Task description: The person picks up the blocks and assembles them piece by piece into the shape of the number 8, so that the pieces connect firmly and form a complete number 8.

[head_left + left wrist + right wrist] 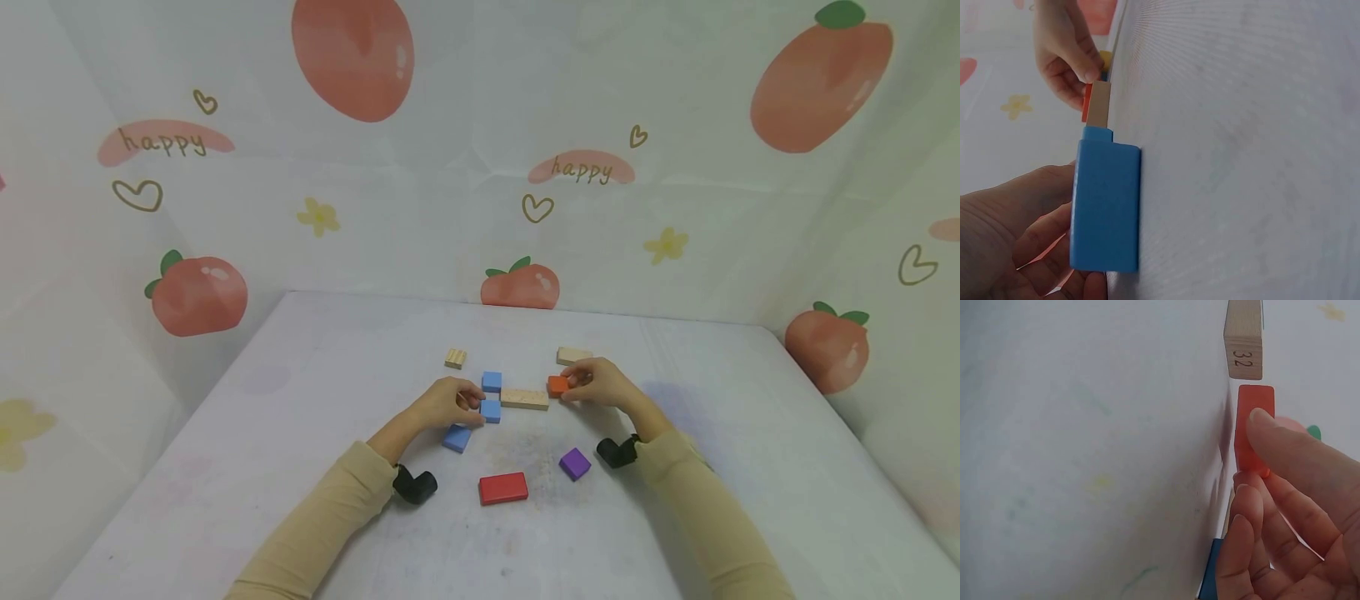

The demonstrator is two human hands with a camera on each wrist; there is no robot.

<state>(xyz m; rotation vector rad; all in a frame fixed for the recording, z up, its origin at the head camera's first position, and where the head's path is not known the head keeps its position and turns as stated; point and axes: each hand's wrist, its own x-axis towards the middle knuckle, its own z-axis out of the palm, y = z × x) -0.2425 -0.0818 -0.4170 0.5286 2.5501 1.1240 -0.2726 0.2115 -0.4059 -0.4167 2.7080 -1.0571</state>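
Observation:
My right hand [602, 385] pinches a small orange block [557, 386] between thumb and fingers, at the right end of a plain wooden block [524, 400]. In the right wrist view, the thumb lies across the broad face of the orange block [1254, 428]. My left hand [447, 403] holds a blue block [491, 412] at the left end of the wooden block, thumb at its near side and fingers behind. A second blue block [492, 382] sits just beyond. Another blue block [457, 438] lies beside the left wrist and hides the left fingertips in the left wrist view.
A red block [503, 489] and a purple block [575, 464] lie nearer the person. Farther back stand a small striped wooden block [455, 358] and a pale wooden block [573, 356], close behind the right hand. A printed cloth [420, 217] hangs behind the table.

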